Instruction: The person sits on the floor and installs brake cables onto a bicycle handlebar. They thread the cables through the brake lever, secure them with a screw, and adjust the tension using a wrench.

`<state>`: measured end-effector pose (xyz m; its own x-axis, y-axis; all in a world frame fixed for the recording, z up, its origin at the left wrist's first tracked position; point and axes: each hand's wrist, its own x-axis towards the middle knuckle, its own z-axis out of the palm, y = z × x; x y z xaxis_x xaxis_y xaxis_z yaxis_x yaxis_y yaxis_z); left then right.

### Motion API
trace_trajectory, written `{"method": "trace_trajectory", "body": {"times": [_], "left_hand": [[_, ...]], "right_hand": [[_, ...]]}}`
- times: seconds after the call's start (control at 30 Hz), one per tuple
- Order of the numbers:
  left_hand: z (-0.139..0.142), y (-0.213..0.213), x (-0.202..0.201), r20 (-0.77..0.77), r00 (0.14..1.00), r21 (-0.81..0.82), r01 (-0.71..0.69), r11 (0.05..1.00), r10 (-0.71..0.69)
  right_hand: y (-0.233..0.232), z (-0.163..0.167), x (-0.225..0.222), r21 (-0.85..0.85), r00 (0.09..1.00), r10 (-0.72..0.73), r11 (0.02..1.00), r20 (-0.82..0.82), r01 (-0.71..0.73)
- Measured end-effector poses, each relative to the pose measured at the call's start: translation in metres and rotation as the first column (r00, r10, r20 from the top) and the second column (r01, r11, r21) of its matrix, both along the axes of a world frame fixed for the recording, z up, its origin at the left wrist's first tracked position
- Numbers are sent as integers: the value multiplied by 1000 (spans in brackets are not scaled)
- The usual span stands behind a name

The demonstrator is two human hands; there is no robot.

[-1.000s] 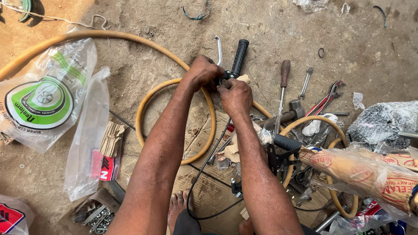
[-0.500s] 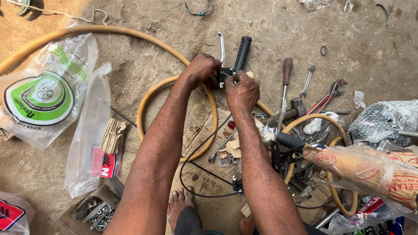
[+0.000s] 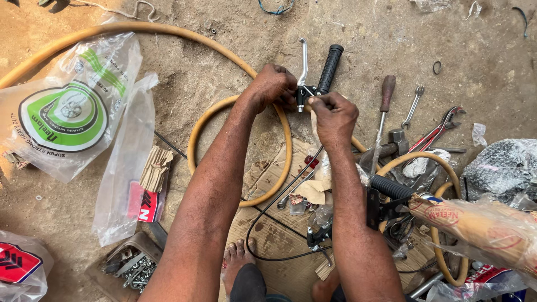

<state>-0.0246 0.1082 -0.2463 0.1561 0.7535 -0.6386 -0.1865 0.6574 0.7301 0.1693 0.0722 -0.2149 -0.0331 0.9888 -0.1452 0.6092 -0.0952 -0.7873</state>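
1. Nearest, at the floor's lower left corner, lies a clear bag with a red and dark label, and beside it an open box of bolts
2. Along the lower right edge, a long part wrapped in clear plastic with red print juts in, a black grip at its end
3. Flattened brown cardboard lies under the forearms, with a black cable looping over it
4. Left of the arms lie a slim clear packet with a red label and, further out, a wide clear bag with a round green and white label
5. A screwdriver, a spanner and red-handled pliers lie to the right
6. Farthest, the left hand and right hand are close together, both closed on the brake lever assembly, held above a yellow hose loop
7. The assembly has a silver lever, a black clamp and a ribbed black grip pointing away
8. Compared with half a second earlier, both hands hold the same grasp, and the assembly is hardly shifted
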Motion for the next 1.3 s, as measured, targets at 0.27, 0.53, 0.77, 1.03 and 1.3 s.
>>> {"method": "trace_trajectory", "body": {"times": [0.27,0.53,0.77,1.03,1.3], "left_hand": [[5,3,2,-41,998,-64,45,997,-48],[0,-1,1,-26,999,-12,-22,1000,21],[5,-1,0,-17,1000,-17,0,1000,0],[6,0,8,-123,991,-14,41,999,-42],[6,-1,9,-131,990,21,48,999,-45]], "right_hand": [[0,1,7,204,927,24,973,375,-108],[0,11,-9,176,800,228,908,554,-381],[4,17,-8,-1,932,214,975,291,-224],[10,2,1,55,881,391,906,266,-419],[19,16,12,98,796,425,855,430,-509]]}}
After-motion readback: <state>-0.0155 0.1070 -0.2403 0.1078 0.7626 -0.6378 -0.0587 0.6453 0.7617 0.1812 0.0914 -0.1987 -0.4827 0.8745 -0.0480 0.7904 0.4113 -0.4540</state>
